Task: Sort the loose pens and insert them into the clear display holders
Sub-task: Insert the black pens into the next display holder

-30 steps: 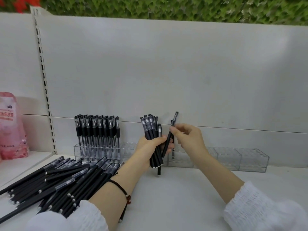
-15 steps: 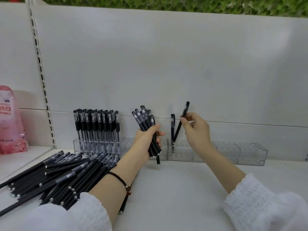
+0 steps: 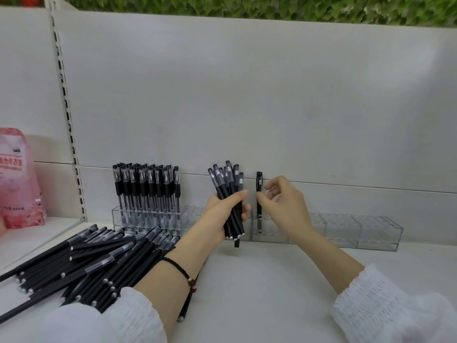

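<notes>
though blurred, perhaps foliage above shelf with pens

loose pens lie in a pile at the front left of the shelf. behind them a holder with upright pens stands against the back panel. to its right the left hand holds a bundle, then one pen stands in a second holder, right hand just beside.

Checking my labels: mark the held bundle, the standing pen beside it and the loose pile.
bundle (image 3: 226, 186), head view, on its upper part.
pen (image 3: 259, 180), head view, on its black cap.
pile (image 3: 99, 258), head view, on the middle of the heap.
</notes>
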